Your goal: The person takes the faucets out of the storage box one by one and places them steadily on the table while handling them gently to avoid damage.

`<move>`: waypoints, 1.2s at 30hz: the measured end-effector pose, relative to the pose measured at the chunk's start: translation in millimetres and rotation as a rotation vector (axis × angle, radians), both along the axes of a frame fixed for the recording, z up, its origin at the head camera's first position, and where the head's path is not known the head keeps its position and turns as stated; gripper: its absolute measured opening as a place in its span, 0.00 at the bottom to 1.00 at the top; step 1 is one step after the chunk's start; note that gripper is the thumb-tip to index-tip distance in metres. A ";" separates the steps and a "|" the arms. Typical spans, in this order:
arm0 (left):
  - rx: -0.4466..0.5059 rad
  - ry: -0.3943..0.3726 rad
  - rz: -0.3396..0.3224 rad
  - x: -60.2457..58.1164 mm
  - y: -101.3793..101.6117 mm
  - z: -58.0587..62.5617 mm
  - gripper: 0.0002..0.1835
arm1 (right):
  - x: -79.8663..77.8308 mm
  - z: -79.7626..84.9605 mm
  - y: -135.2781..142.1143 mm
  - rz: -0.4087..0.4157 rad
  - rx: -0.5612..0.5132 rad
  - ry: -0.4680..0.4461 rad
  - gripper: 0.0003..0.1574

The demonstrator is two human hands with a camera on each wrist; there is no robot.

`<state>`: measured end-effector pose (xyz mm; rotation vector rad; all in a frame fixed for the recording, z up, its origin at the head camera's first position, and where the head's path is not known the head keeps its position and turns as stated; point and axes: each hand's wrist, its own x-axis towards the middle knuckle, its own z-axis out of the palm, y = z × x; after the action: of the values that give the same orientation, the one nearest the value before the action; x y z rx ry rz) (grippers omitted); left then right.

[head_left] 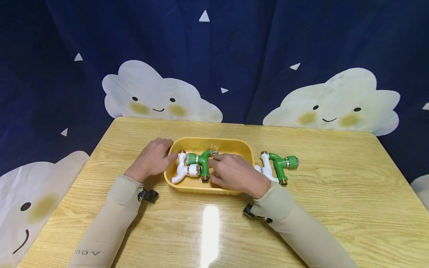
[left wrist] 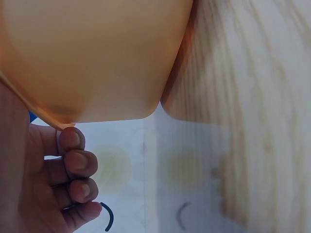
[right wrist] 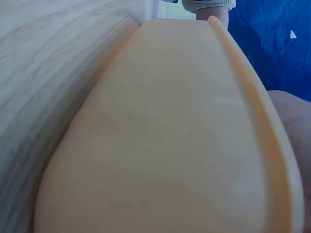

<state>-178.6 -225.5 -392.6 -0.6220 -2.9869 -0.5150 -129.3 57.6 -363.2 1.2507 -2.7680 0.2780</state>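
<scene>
In the head view a yellow plastic bin (head_left: 214,191) holds a white tap (head_left: 181,167) with a ribbed white knob, and a green tap (head_left: 203,160) to its right. My left hand (head_left: 152,158) grips the bin's left end, thumb over the rim and fingers outside; the left wrist view shows those curled fingers (left wrist: 80,162) at the rim. Reaching over the near rim, my right hand (head_left: 236,171) has its fingertips right at the green tap's right side. Whether they pinch it I cannot tell. The right wrist view shows mostly the bin's outer wall (right wrist: 155,121).
Right of the bin, another white tap (head_left: 267,167) and another green tap (head_left: 279,167) lie side by side on the wooden table (head_left: 335,193). Behind the table hangs a dark blue curtain (head_left: 241,44) printed with clouds.
</scene>
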 end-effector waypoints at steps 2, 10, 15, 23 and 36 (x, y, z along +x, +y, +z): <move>0.004 0.004 0.000 0.0 0.1 0.2 0.14 | 1.0 -0.9 -2.1 -0.019 0.002 0.000 0.02; 0.013 0.018 -0.006 -0.1 0.2 0.2 0.13 | 5.1 -1.5 -9.8 -0.104 -0.009 -0.033 0.10; 0.012 0.019 -0.007 -0.2 0.2 0.3 0.13 | 4.0 -2.7 -14.0 -0.164 -0.052 -0.043 0.11; 0.011 0.004 0.001 0.6 0.4 0.6 0.13 | 2.0 -4.5 -24.0 -0.228 -0.086 -0.117 0.18; 0.001 -0.006 0.007 -0.3 0.2 0.0 0.13 | -1.4 -11.3 -32.0 -0.243 -0.023 -0.101 0.17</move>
<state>-178.9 -225.3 -392.6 -0.6106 -2.9927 -0.5191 -130.7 25.6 -374.5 0.9049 -2.9541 0.3606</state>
